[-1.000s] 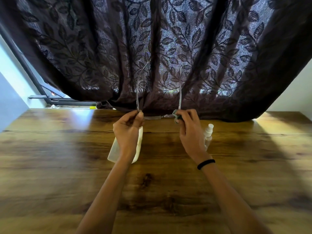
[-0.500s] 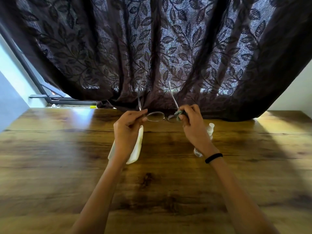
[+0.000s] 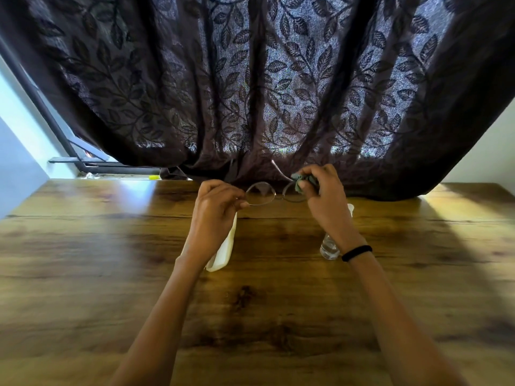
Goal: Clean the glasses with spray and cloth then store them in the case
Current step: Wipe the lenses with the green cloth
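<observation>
Thin-framed glasses (image 3: 262,194) hang in the air above the far half of the wooden table (image 3: 111,274). My left hand (image 3: 216,207) pinches the frame at its left end. My right hand (image 3: 324,196) pinches a small green cloth (image 3: 302,181) round the right lens. One temple arm sticks up toward the curtain. The white glasses case (image 3: 224,252) lies on the table under my left wrist, partly hidden. A small clear spray bottle (image 3: 330,247) lies behind my right wrist, mostly hidden.
A dark leaf-patterned curtain (image 3: 264,93) hangs over the table's far edge, right behind the hands. A window frame (image 3: 83,160) shows at the far left. The table's near half holds only my forearms.
The glasses have tilted from edge-on to lenses facing me, and the temple arms have dropped lower. Both hands kept their grips; the right hand shifted slightly up and right with the cloth.
</observation>
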Tool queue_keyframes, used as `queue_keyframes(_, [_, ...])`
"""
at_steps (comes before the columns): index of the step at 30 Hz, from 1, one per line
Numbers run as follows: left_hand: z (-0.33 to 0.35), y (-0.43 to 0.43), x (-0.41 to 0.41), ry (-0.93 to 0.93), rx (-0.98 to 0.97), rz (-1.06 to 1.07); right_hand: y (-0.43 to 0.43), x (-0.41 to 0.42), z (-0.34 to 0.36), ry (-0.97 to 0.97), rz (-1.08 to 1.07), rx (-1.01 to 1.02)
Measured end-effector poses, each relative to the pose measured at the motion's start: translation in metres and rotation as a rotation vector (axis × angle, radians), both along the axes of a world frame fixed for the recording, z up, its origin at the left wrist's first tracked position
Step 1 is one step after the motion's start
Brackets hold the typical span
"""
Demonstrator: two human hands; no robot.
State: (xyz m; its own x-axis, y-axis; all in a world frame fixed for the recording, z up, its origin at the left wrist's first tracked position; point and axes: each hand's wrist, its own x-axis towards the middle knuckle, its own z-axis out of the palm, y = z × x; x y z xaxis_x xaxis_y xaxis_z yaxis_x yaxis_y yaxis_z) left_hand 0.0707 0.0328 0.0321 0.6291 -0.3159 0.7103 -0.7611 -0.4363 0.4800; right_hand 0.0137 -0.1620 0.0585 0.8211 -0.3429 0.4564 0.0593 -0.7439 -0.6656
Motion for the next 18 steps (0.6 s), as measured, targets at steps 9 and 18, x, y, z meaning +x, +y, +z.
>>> queue_keyframes(9, [0.008, -0.018, -0.015, 0.187, -0.229, 0.108, 0.042, -0.006, 0.004, -0.250, 0.101, -0.013])
queue_keyframes(18, [0.010, -0.020, -0.019, 0.173, -0.300, 0.122, 0.070, -0.014, -0.007, -0.246, 0.187, -0.255])
